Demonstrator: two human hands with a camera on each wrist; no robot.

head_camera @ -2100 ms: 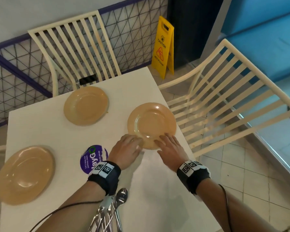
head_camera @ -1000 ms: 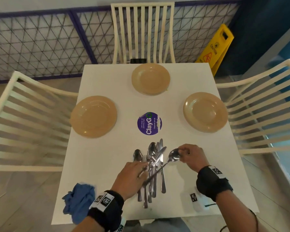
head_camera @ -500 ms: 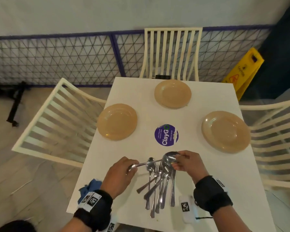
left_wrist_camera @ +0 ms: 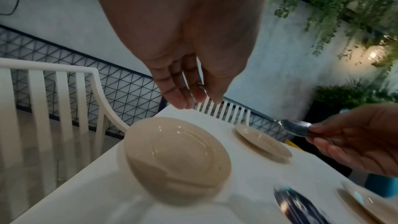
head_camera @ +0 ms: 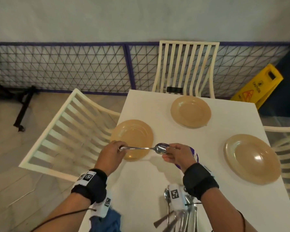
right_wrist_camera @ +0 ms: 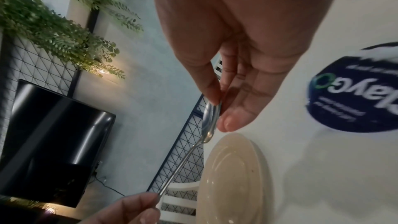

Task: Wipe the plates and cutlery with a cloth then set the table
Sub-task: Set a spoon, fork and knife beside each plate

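A steel spoon (head_camera: 141, 148) hangs level above the left tan plate (head_camera: 136, 133). My left hand (head_camera: 113, 152) pinches its handle end, and my right hand (head_camera: 174, 154) pinches the bowl (right_wrist_camera: 210, 118) between thumb and fingers. Two more tan plates lie on the white table (head_camera: 157, 181): one at the far side (head_camera: 190, 111), one at the right (head_camera: 251, 158). The remaining cutlery (head_camera: 177, 213) lies in a pile near the front edge, partly hidden by my right wrist. A blue cloth (head_camera: 105, 221) sits at the front left corner.
Cream slatted chairs stand at the left (head_camera: 69, 131), far (head_camera: 185, 67) and right (head_camera: 286, 148) sides of the table. A purple round sticker (right_wrist_camera: 353, 94) lies under my right hand. A yellow caution sign (head_camera: 256, 87) stands on the floor beyond the far right corner.
Both hands have lifted one spoon out of the pile and carried it up and left, over the left plate. The head view has swung left.
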